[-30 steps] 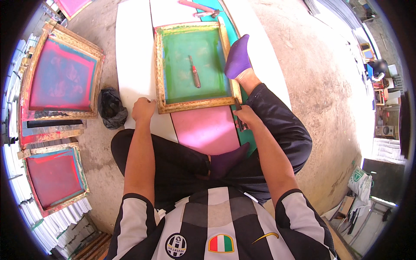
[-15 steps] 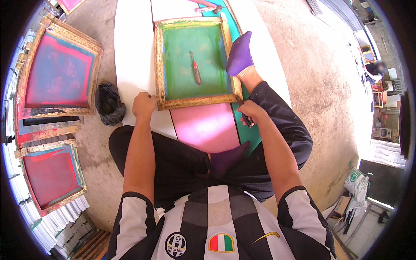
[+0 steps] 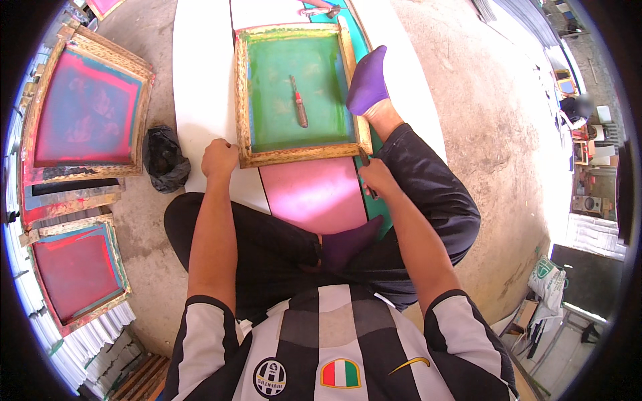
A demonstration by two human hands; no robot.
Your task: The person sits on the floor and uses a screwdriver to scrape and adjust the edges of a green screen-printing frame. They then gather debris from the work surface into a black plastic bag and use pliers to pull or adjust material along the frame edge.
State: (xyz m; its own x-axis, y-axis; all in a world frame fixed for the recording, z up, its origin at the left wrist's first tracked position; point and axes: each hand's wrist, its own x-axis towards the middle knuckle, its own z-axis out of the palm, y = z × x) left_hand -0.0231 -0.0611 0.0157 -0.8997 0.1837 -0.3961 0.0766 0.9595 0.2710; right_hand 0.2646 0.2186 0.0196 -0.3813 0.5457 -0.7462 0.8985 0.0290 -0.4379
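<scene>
A wooden screen-printing frame (image 3: 304, 155) with green mesh (image 3: 321, 87) lies flat in front of me. On the mesh rests a screwdriver (image 3: 300, 112) with a red and brown handle. Beside the frame's near left corner, my left hand (image 3: 219, 160) is closed; whatever its fingers may hold is hidden. My right hand (image 3: 379, 178) grips dark-handled pliers (image 3: 364, 158), their jaws at the near right corner of the frame. A purple-socked foot (image 3: 369, 83) of mine presses along the frame's right side.
Paint-stained screen frames (image 3: 87, 107) stand at the left, another red one (image 3: 77, 267) nearer me. A black plastic bag (image 3: 166, 160) sits by the white board (image 3: 204, 100). A cutter-like tool (image 3: 321, 11) lies past the frame. At far right is another person (image 3: 576, 108).
The view has shifted slightly, so the frame appears a little farther left. My right hand has turned a little around the pliers at the corner. The left hand stays beside the frame.
</scene>
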